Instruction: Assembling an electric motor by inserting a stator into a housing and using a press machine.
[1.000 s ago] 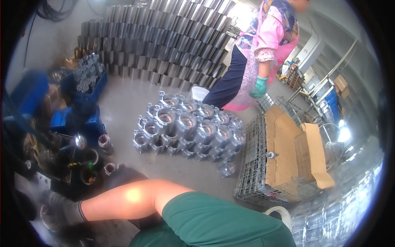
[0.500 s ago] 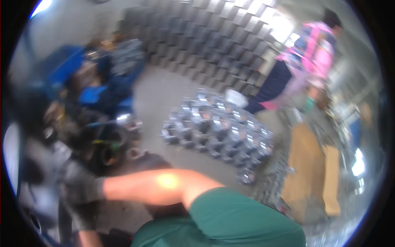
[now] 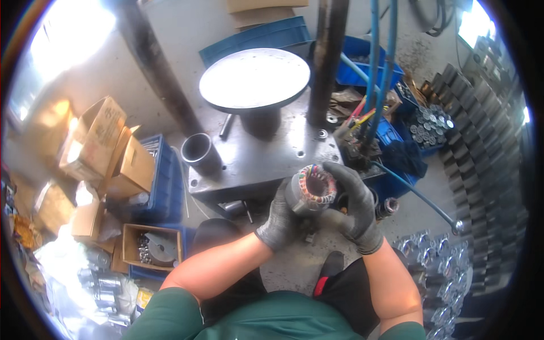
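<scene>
Between my two grey-gloved hands is a motor stator (image 3: 298,196), a short metal cylinder with coloured copper windings and wires round its open bore. The bore tilts upward toward me. My left hand (image 3: 277,220) grips its left side. Curved round the right side, my right hand (image 3: 358,207) has its fingertips at the far rim and its thumb low by the near edge, slightly blurred. Just beyond the hands is a steel press table (image 3: 266,153). A round metal plate (image 3: 255,76) stands on it on a thick post, and an open steel tube (image 3: 201,154) sits at its near left corner.
Dark columns (image 3: 328,62) rise beside the plate. Blue hoses (image 3: 382,62) and a slanting rod (image 3: 413,190) are at right. Stacked metal cores (image 3: 476,141) and shiny housings (image 3: 433,260) stand farther right. Cartons (image 3: 93,141) and a blue crate (image 3: 170,187) fill the left.
My view has swung left, from the stacked housings and a co-worker to the press table. My hands, blurred at the left before, are now in front of me around the stator.
</scene>
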`<state>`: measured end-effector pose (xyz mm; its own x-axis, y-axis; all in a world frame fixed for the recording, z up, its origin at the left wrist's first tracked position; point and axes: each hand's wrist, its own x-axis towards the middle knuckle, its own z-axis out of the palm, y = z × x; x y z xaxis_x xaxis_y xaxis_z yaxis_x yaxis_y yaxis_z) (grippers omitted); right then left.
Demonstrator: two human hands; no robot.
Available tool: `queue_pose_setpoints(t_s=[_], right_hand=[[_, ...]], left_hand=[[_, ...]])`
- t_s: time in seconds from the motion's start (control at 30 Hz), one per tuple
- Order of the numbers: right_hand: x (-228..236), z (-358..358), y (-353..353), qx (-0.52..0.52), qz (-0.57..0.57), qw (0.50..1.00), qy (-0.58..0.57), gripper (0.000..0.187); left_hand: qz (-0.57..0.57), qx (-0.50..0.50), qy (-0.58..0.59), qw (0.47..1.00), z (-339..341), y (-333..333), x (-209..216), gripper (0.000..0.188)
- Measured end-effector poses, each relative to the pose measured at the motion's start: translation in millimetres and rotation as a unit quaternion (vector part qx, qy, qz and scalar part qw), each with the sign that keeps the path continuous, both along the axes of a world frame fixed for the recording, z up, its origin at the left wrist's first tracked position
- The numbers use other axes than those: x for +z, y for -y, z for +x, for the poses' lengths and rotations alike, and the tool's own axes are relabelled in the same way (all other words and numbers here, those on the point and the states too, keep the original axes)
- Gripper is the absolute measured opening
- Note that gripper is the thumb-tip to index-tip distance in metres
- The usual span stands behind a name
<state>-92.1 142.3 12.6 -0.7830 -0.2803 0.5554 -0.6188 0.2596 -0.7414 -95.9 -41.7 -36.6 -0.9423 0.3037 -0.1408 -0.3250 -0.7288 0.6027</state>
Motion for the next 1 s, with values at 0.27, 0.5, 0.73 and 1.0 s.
queue_pose_setpoints(t_s=[0.27, 0.5, 0.73, 1.0], right_hand=[[0.7, -2.9, 15.9, 0.052, -0.016, 0.998, -0.016, 0.107], [-10.6, -9.6, 16.3, 0.025, 0.040, 0.997, -0.066, 0.093], [-4.1, -6.0, 16.2, 0.007, 0.077, 0.992, -0.100, 0.098], [-12.0, -4.0, 13.4, 0.187, -0.201, 0.945, 0.176, 0.128]], left_hand=[[0.166, -0.163, 0.097, 0.968, -2.8, 11.9, 3.3, 0.046], [0.118, -0.079, 0.109, 0.984, 0.1, 8.9, -3.5, 0.054], [0.123, -0.116, 0.096, 0.981, -1.6, 12.1, -16.0, 0.060], [-0.180, -0.002, -0.140, 0.974, 6.8, 14.7, -4.2, 0.050]])
